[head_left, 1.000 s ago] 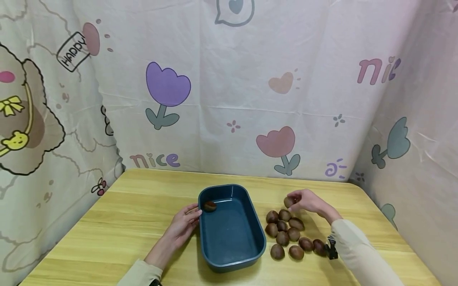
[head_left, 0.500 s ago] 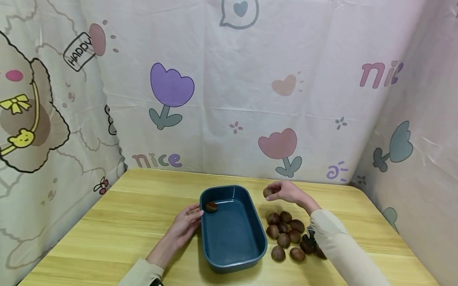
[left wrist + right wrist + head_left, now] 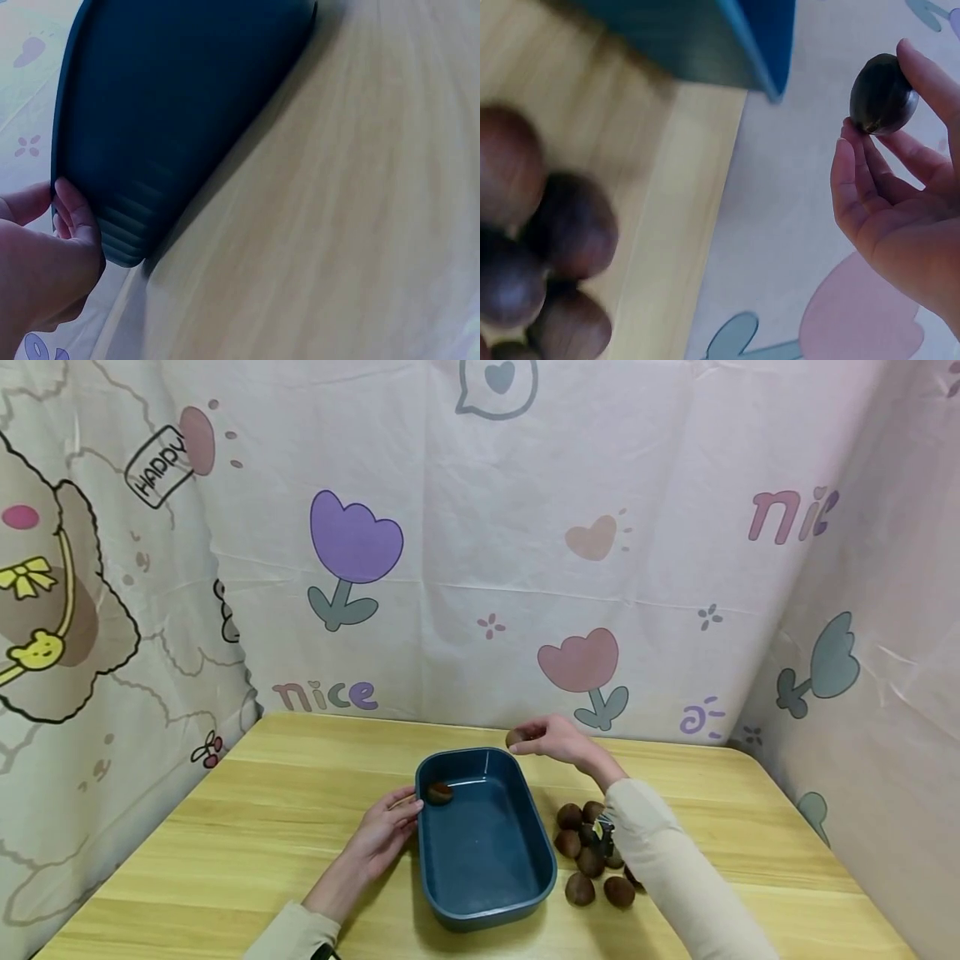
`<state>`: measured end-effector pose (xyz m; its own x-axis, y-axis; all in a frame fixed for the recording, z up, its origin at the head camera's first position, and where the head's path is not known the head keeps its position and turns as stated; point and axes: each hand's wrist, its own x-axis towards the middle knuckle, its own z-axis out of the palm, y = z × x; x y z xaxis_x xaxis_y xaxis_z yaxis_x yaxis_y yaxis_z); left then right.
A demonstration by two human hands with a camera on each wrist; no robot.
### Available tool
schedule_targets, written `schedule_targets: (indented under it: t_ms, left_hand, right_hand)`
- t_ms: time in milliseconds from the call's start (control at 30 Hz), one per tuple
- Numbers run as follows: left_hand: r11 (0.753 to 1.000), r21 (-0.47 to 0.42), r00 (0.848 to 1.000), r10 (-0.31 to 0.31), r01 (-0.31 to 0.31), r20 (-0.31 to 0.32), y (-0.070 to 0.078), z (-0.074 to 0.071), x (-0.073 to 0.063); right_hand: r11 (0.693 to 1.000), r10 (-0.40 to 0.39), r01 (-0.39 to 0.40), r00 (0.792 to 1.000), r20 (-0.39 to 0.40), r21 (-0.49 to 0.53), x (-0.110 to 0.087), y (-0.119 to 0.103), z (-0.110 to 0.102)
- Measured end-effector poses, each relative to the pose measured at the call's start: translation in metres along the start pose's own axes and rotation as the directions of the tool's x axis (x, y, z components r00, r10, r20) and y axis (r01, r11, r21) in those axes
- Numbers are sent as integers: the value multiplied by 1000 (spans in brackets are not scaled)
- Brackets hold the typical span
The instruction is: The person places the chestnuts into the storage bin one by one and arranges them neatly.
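A brown chestnut (image 3: 883,94) is pinched between the thumb and fingertips of my right hand (image 3: 558,742). In the head view that hand is raised over the far right corner of a dark blue rectangular tub (image 3: 480,860). One other chestnut (image 3: 439,792) lies inside the tub, against its left wall near the far end. My left hand (image 3: 386,831) grips the tub's left side, thumb at the rim and fingers along the outer wall (image 3: 135,187). Right of the tub, several chestnuts (image 3: 580,888) lie grouped on the table, some hidden behind the right forearm.
The wooden table (image 3: 315,777) runs back to a printed cloth backdrop (image 3: 480,568), with cloth on both sides too. A small black device (image 3: 602,835) is at the right wrist, over the grouped chestnuts.
My right hand has carried its chestnut left and up from beside the group to the tub's far corner. The left hand and tub have stayed in place.
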<state>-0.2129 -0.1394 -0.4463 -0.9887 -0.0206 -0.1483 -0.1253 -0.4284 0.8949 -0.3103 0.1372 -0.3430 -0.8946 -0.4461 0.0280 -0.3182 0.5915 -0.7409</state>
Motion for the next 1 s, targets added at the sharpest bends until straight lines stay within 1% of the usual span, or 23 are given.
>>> schedule_targets:
  t_ms: [133, 267, 400, 533, 633, 867, 1000]
  left_hand:
    - [1000, -2, 1000, 0, 0, -3, -1, 0, 1]
    - [1000, 2, 1000, 0, 0, -4, -1, 0, 1]
    - [1000, 4, 1000, 2, -2, -3, -1, 0, 0]
    - [1000, 3, 1000, 2, -2, -2, -1, 0, 0]
    - [1000, 0, 1000, 1, -1, 2, -1, -1, -1]
    - [1000, -10, 1000, -6, 6, 7, -1, -2, 0]
    - [1000, -9, 1000, -11, 11, 16, 0, -2, 0]
  right_hand:
    - [999, 14, -13, 1000, -11, 40, 7, -14, 9]
    - [994, 19, -17, 1000, -18, 106, 14, -24, 18]
    - [986, 9, -5, 1000, -24, 167, 20, -30, 30]
    - [982, -10, 16, 999, -34, 190, 24, -34, 43]
    - [983, -9, 15, 999, -33, 185, 26, -34, 53]
    - [978, 4, -7, 1000, 11, 208, 27, -22, 74]
    - [977, 15, -20, 1000, 21, 212, 27, -16, 84]
